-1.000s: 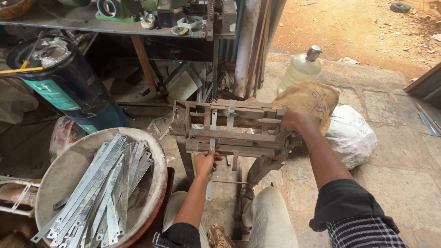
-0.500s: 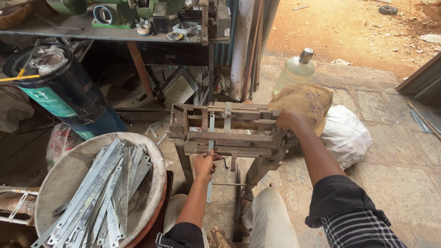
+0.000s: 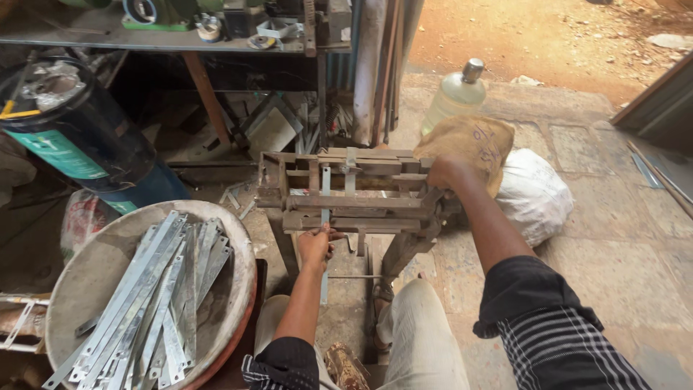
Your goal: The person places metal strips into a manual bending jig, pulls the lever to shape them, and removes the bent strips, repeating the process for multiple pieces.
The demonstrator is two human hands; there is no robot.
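Left hand (image 3: 315, 245): fingers closed around a narrow metal strip (image 3: 325, 189), which stands upright through the slot of a rusty hand-operated press (image 3: 346, 195); the strip runs above the fingers into the frame, and its lower end hangs below them. Right hand (image 3: 447, 172): fingers wrapped over the right end of the press, apparently on its lever; the exact grip is hidden. Beyond those fingers: a tan sack (image 3: 473, 144), a white bag (image 3: 534, 193), a plastic bottle (image 3: 453, 97). Left of the left-hand fingers: a round basin (image 3: 94, 274) holding loose galvanised strips (image 3: 155, 289); farther left, a dark drum (image 3: 79, 137).
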